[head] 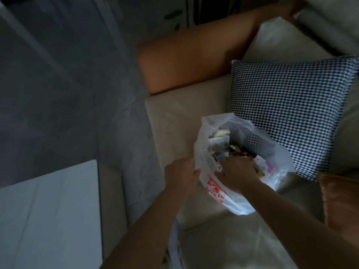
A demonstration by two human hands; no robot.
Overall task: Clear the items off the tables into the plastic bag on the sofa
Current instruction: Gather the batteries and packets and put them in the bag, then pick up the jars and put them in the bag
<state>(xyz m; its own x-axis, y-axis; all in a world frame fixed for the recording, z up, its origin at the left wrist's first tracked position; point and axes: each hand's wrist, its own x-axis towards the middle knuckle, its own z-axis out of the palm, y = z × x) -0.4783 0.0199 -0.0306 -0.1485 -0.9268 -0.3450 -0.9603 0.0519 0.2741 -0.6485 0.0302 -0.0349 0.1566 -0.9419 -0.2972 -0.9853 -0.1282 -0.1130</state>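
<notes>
Dim, bluish, underexposed scene; soft motion blur throughout, worst at the far right corner, with wide-angle bending toward the edges.

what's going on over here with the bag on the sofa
A person is filling a white plastic bag that sits on the cream sofa, in front of a houndstooth cushion. The left hand grips the bag's rim to keep it open, while the right hand is down inside among small packets and boxes. Whether it holds anything is hard to tell. A white table shows at lower left.
</notes>
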